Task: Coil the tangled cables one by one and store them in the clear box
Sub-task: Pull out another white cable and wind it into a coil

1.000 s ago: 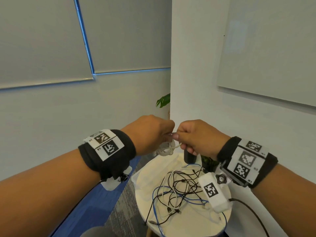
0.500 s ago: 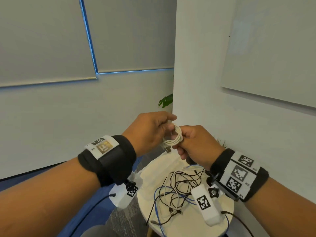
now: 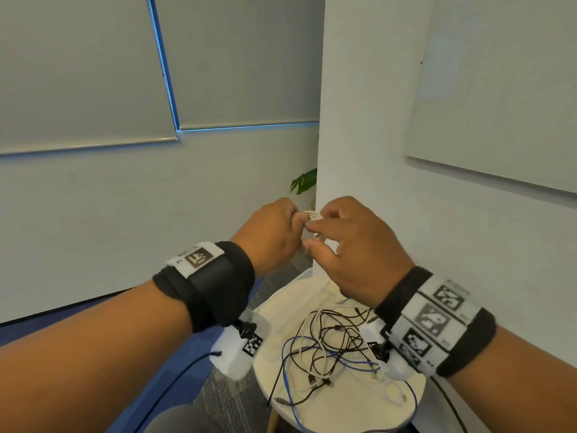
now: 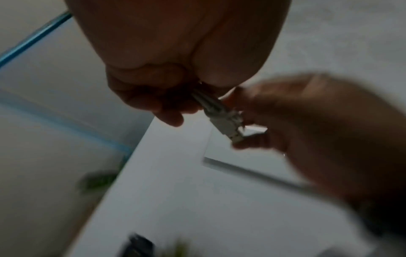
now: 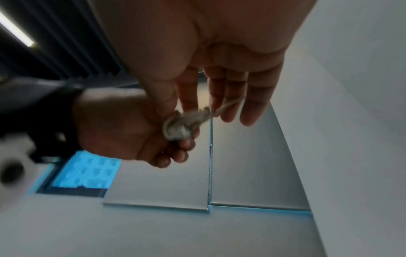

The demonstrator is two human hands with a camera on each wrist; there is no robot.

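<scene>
Both hands are raised in front of the person, above the round white table (image 3: pixel 349 398), meeting at one small bundle.

Left hand (image 3: pixel 269 233): fingers curled in, clamped on a coiled white cable (image 3: pixel 313 216). In the right-wrist view the coil (image 5: pixel 177 128) sits against the curled left fingers (image 5: pixel 175 153), loops bunched tight. In the left-wrist view the cable's USB plug (image 4: pixel 226 123) sticks out just past the left fingertips, pointing down toward the right hand; the picture is blurred.

Right hand (image 3: pixel 352 245): thumb and forefinger tips are together at the top of the coil, pinching a strand of it. The other fingers (image 5: pixel 252 102) are extended and slightly apart beyond the coil. A loose strand (image 5: pixel 228 105) runs from the bundle across those fingers.

Below the hands, well apart from the fingers: a tangle of cables (image 3: pixel 331 342) lying on the table, black, white and blue strands crossing one another. One black end hangs over the near rim.

Each wrist carries a black band with printed markers (image 3: pixel 437 323), and a white camera unit (image 3: pixel 240 348) hangs under the left wrist.

Behind the fingertips: a green plant leaf (image 3: pixel 304 181) by the wall corner. A whiteboard (image 3: pixel 499 89) is on the right-hand wall, and grey roller blinds (image 3: pixel 84 73) cover the windows on the left.
</scene>
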